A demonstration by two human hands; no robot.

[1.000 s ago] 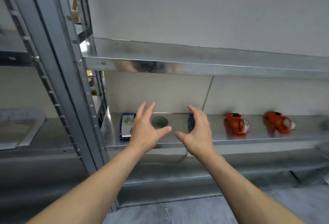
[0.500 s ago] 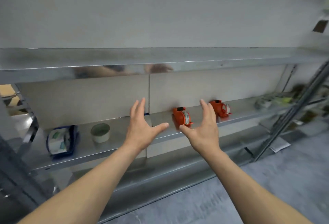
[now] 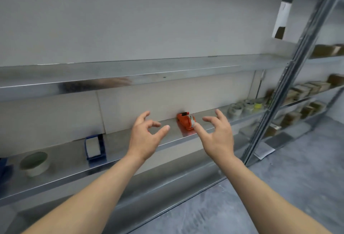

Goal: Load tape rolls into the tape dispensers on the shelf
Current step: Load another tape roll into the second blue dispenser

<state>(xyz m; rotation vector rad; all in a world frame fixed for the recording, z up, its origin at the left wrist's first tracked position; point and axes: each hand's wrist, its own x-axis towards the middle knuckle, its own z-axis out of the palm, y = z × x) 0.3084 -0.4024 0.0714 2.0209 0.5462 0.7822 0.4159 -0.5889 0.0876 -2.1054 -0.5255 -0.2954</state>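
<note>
Reaching toward shelf, both hands empty, fingers spread, left hand, right hand, orange tape dispenser between them

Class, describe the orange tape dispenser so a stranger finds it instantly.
Find the metal shelf at hand height. The orange tape dispenser sits at its back, between the left hand and right hand. It alone is orange; the dispenser further left is blue.

Plain pale grey wall fills the upper frame. Galvanised steel shelves run across centre, front lips reflective. Perforated upright post slants down the right side; beyond it, blurred cardboard boxes in a neighbouring bay. Mottled grey floor, lower right. Lighting even, diffuse.
</note>
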